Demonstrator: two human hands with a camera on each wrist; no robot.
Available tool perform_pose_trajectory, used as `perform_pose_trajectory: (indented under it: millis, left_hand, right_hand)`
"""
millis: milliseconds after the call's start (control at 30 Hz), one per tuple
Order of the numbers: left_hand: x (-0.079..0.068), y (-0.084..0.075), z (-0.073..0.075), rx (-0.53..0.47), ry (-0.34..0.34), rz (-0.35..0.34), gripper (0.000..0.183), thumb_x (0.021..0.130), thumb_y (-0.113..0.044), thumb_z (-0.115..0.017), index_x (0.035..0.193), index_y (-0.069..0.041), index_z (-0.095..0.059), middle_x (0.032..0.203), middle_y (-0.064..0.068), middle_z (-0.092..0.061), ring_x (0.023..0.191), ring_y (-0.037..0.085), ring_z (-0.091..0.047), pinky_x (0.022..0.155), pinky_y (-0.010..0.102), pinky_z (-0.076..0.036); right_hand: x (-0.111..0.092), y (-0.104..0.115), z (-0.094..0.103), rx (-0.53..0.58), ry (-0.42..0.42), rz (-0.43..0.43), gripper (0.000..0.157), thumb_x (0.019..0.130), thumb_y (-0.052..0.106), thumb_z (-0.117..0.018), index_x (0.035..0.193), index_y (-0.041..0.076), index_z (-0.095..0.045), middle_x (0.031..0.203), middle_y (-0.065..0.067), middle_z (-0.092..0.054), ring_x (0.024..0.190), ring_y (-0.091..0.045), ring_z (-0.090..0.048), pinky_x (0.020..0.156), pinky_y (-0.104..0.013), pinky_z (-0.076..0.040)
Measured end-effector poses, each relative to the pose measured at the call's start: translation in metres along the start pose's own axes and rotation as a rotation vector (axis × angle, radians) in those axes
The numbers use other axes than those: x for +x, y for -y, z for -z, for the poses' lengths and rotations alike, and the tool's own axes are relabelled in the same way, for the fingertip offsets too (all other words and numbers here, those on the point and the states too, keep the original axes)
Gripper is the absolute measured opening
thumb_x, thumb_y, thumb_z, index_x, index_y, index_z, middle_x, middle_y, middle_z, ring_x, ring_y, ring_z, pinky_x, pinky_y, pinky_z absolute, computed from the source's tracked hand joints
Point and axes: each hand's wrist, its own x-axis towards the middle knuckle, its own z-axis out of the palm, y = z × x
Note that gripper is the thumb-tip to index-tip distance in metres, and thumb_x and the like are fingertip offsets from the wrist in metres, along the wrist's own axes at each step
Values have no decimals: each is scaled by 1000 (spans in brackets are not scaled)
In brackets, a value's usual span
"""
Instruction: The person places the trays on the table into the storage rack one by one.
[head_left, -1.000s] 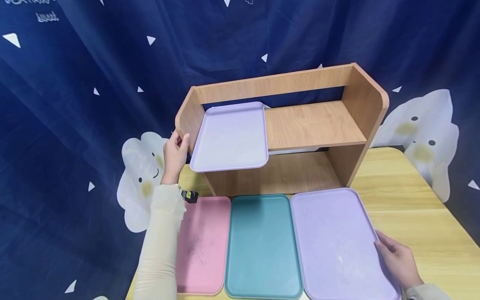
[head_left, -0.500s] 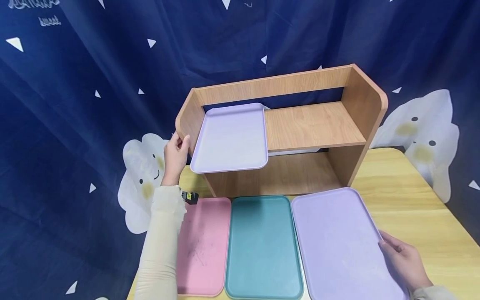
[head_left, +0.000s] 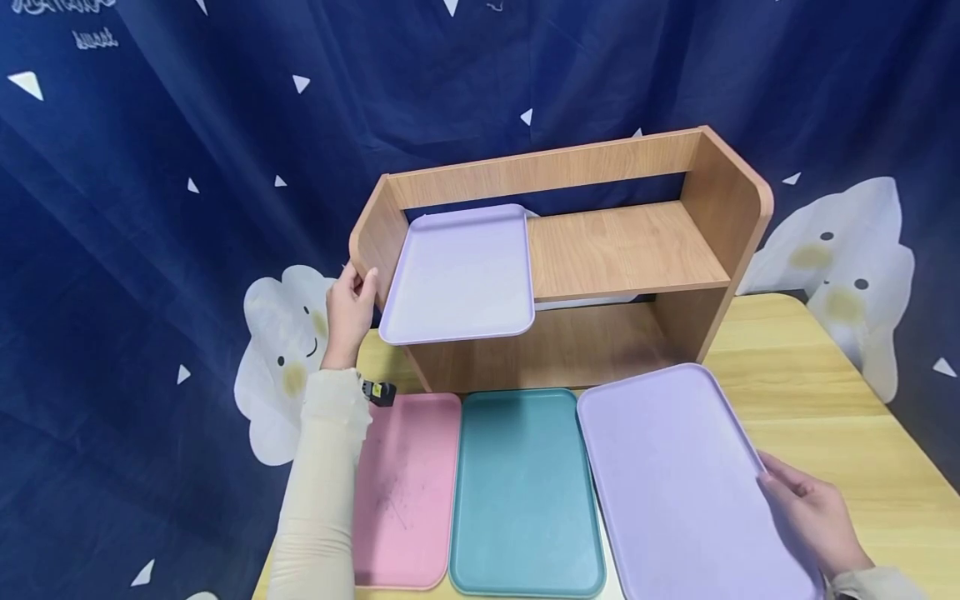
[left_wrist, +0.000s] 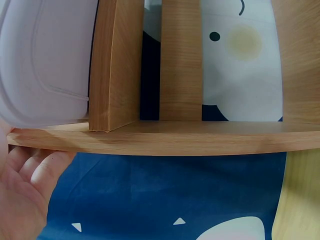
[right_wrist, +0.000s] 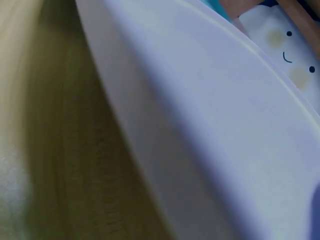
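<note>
My left hand [head_left: 351,312] grips the front edge of the left side panel of a two-tier wooden shelf [head_left: 630,250]. In the left wrist view its fingers [left_wrist: 47,167] lie against the panel's outer face. On the shelf's upper board rests a lilac tray [head_left: 459,275], its front overhanging. My right hand [head_left: 813,512] holds the right edge of a larger lilac tray [head_left: 682,475], thumb over the rim and other fingers hidden beneath. From the right wrist, this tray's [right_wrist: 220,95] side stands raised over the wood, casting a shadow; the hand itself is out of that view.
A teal tray [head_left: 528,492] and a pink tray [head_left: 412,492] lie side by side on the wooden table [head_left: 847,400], left of the held tray. Behind the shelf hangs a dark blue curtain [head_left: 187,275] with white shapes.
My right hand has shifted slightly right and lifted the larger lilac tray's edge, turning it away from the teal tray. The left hand stays at the shelf panel.
</note>
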Motion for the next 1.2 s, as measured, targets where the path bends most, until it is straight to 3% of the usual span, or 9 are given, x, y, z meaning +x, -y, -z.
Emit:
perform_pose_trajectory:
  millis: [100, 400, 633, 933, 1200]
  left_hand:
    - [0, 0, 0, 0, -1, -1, 34, 96, -22, -53, 123, -2, -59, 117, 19, -64, 102, 27, -64, 86, 43, -52]
    - [0, 1, 0, -3, 7, 13, 35, 96, -23, -53, 124, -4, -58, 120, 18, -62, 103, 28, -63, 88, 42, -51]
    - [0, 1, -1, -12, 11, 20, 36, 96, -24, -53, 125, -4, -57, 121, 17, -62, 104, 27, -63, 88, 43, -51]
    - [0, 1, 0, 0, 3, 14, 35, 96, -24, -52, 125, -4, -58, 120, 17, -63, 104, 28, -63, 87, 43, -51]
    - [0, 1, 0, 13, 6, 14, 35, 96, -25, -53, 124, -4, -58, 119, 17, -63, 102, 27, -64, 87, 43, -52]
  right_hand:
    - [1, 4, 2, 12, 5, 3, 57, 94, 39, -55, 131, -4, -49, 102, 38, -46, 88, 29, -32, 72, 4, -27]
    - [5, 19, 5, 79, -45, 46, 48, 93, 31, -59, 129, 0, -53, 95, 43, -46, 86, 23, -46, 65, -7, -42]
    - [7, 32, 9, 122, -108, 54, 42, 91, 27, -62, 128, 6, -56, 93, 46, -47, 84, 24, -47, 64, -6, -42]
    - [19, 55, 18, 255, -184, 92, 38, 89, 14, -65, 126, 11, -59, 95, 43, -53, 89, 25, -48, 70, 0, -39]
    - [24, 72, 29, 452, -171, 77, 35, 88, 6, -64, 121, 18, -63, 96, 35, -61, 90, 20, -53, 69, -1, -42]
